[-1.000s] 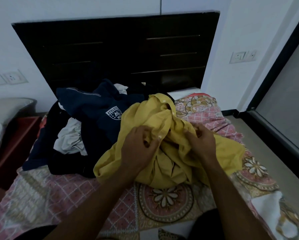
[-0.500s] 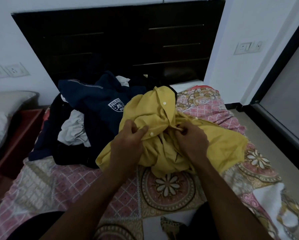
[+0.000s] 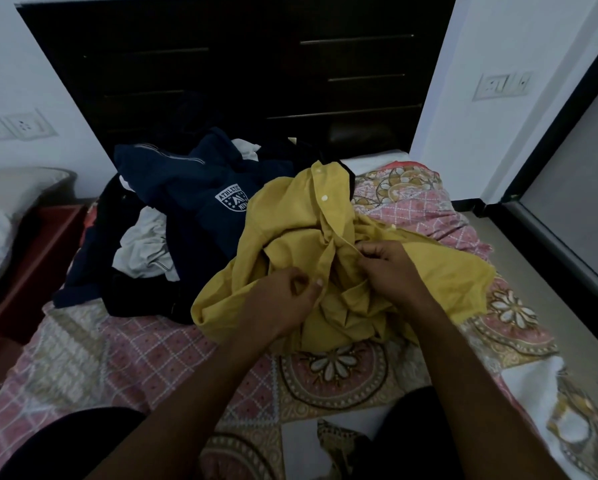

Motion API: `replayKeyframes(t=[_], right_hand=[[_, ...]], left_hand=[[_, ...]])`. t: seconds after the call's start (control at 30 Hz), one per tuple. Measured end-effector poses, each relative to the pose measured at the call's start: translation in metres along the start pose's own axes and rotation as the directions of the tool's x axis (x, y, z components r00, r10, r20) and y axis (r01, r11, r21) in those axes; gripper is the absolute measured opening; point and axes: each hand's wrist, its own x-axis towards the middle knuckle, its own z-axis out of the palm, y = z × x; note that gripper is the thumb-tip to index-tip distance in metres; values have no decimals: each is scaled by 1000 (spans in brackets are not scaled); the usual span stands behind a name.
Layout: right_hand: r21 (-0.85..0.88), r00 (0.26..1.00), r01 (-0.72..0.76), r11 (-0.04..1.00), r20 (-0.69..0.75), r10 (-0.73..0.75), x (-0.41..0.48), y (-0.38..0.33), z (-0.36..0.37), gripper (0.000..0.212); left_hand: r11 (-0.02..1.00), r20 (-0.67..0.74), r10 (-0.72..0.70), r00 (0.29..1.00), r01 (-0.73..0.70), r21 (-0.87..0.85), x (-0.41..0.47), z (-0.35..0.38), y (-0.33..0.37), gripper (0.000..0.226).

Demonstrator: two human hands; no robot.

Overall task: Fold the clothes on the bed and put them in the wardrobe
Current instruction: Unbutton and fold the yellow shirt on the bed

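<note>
Pinching the yellow shirt (image 3: 290, 230) placket with left hand (image 3: 283, 303) and right hand (image 3: 387, 268) on the bed (image 3: 134, 358); if we rush, it'll bunch into the dark pile (image 3: 186, 209).

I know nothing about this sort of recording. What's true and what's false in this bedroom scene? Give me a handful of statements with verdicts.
1. The left hand and the right hand both pinch the yellow shirt. True.
2. The yellow shirt is already neatly folded. False: it lies crumpled in a heap.
3. A navy garment with a white crest lies on the bedspread, to the left of the yellow shirt. True.
4. The bedspread is plain white. False: it is pink, with grid and floral patterns.
5. The headboard behind the clothes is dark. True.
</note>
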Motion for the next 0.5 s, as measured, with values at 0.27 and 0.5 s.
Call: replayKeyframes(t=[0.27, 0.5], right_hand=[[-92, 993, 117, 989, -17, -119, -3, -9, 2, 33], [-596, 975, 42, 802, -150, -162, -4, -19, -16, 31]], left_hand=[[982, -95, 155, 983, -164, -92, 17, 9, -3, 20], [892, -426, 74, 902, -251, -376, 19, -5, 4, 20]])
